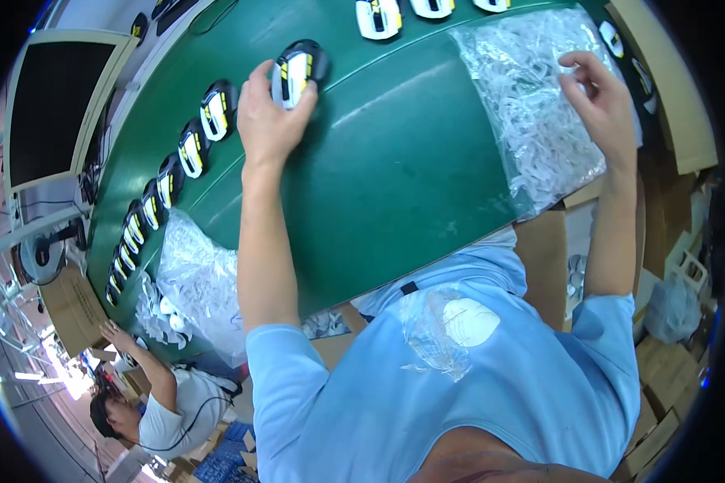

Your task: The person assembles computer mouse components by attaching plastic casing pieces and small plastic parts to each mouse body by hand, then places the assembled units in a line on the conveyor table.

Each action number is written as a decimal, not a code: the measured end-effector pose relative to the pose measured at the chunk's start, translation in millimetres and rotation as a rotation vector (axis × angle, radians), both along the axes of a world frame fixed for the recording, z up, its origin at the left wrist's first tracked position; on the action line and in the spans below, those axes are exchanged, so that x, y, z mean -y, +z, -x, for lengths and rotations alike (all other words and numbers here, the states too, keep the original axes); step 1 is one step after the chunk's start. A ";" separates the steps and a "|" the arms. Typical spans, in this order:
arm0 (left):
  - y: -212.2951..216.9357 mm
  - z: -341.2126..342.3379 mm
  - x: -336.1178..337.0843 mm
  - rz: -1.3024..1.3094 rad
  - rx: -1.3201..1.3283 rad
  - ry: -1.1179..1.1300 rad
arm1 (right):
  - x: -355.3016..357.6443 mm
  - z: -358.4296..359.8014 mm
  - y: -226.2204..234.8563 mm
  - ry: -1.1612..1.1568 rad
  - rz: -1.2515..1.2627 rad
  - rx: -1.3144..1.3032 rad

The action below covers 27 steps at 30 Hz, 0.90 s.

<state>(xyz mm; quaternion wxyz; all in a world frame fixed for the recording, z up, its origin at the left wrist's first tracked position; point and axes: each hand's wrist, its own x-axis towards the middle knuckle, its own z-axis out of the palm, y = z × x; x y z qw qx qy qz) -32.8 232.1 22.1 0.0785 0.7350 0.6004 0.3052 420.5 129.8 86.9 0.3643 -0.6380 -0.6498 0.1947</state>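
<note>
The left hand (270, 119) is clamped, thumb and fingers on opposite sides, around a black, white and yellow device (296, 74), seemingly a computer mouse, at the far left part of the green table (395, 185). The right hand (608, 109), thumb and forefinger apart, hovers over a clear plastic bag (503, 105) of white parts on the right. Similar devices (193, 150) line the left side.

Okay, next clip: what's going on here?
A person's left hand grips a black, white and yellow device over the green table. The curled right hand is over a clear bag of white parts; whether it pinches anything is unclear. Similar devices line the table's left side. At lower left, a co-worker's hand is near the table.
</note>
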 end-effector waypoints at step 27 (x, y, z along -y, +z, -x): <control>-14.2 -40.2 118.9 -0.063 -0.112 -0.361 | 19.7 178.6 -53.9 0.530 -0.301 0.267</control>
